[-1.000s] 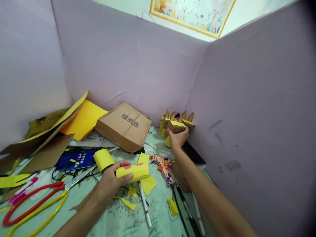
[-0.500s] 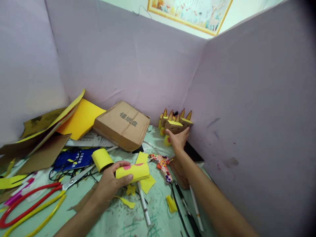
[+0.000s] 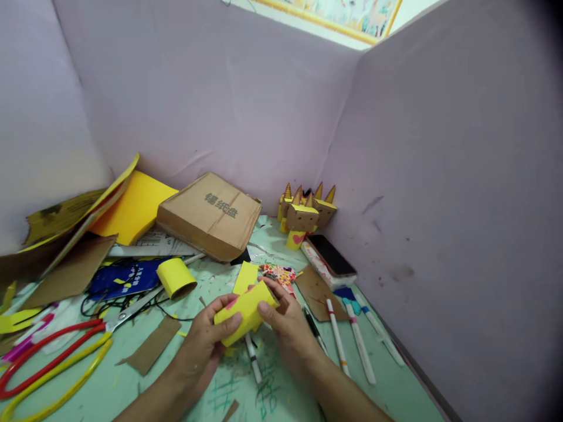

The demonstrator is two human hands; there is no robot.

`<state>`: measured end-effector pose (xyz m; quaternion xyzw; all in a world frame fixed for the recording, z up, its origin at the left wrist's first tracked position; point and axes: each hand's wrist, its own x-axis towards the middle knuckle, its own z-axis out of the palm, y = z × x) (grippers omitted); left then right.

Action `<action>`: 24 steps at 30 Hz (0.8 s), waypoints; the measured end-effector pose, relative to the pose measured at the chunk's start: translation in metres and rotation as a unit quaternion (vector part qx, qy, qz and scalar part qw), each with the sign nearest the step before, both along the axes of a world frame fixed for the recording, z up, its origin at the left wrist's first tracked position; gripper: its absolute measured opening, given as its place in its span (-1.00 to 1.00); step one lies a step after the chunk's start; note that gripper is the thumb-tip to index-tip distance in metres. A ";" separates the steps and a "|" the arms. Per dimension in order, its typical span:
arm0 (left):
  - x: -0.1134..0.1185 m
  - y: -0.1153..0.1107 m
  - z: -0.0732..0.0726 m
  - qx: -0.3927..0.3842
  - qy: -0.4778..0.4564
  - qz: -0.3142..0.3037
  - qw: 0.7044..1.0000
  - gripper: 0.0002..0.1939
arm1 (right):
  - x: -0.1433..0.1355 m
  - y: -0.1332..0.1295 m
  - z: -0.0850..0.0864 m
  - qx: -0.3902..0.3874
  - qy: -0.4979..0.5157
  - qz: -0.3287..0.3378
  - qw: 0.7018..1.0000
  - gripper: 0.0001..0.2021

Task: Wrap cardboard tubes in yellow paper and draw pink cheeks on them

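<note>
A yellow paper-covered tube (image 3: 246,313) with pink patches is held between both hands near the middle of the table. My left hand (image 3: 206,328) grips its left end, thumb on top. My right hand (image 3: 285,313) has its fingers around the right end, where the brown inside shows. Behind my right hand lies a floral-patterned glue gun (image 3: 281,275), partly covered. A second yellow tube (image 3: 176,278) lies to the left of my left hand. At the back corner stand several cardboard figures (image 3: 303,218) with pointed horns, the front one on a yellow base with a pink heart.
Large scissors (image 3: 105,334) with red and yellow handles lie at the left. Behind are a cardboard box (image 3: 210,215) and yellow sheets (image 3: 134,208). A phone (image 3: 332,255) rests on a white pack at the right, near several markers (image 3: 361,343).
My right hand has come back from the cardboard figures and now grips the tube's right end. The tube has tilted in my left hand. The view has shifted slightly.
</note>
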<state>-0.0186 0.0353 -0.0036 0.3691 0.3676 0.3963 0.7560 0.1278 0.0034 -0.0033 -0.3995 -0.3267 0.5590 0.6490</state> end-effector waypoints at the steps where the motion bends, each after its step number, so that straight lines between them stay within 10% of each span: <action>1: 0.001 -0.001 -0.002 0.017 0.017 -0.021 0.999 -0.46 | 0.003 0.001 0.001 -0.002 0.010 0.005 1.000 -0.40; 7: 0.006 -0.008 -0.003 0.137 0.116 -0.116 0.977 -0.39 | 0.014 0.005 0.005 -0.008 0.053 0.024 0.998 -0.36; 16: 0.007 -0.011 -0.003 0.110 0.156 -0.156 0.969 -0.50 | 0.002 0.005 0.006 -0.036 -0.031 0.007 0.999 -0.36; 21: 0.005 -0.009 0.008 0.025 0.106 -0.112 0.988 -0.56 | 0.010 0.004 0.019 0.015 -0.047 0.001 0.999 -0.35; 24: -0.005 0.000 0.022 -0.009 0.081 -0.018 0.996 -0.64 | 0.033 -0.005 0.035 0.063 -0.118 -0.118 0.984 -0.52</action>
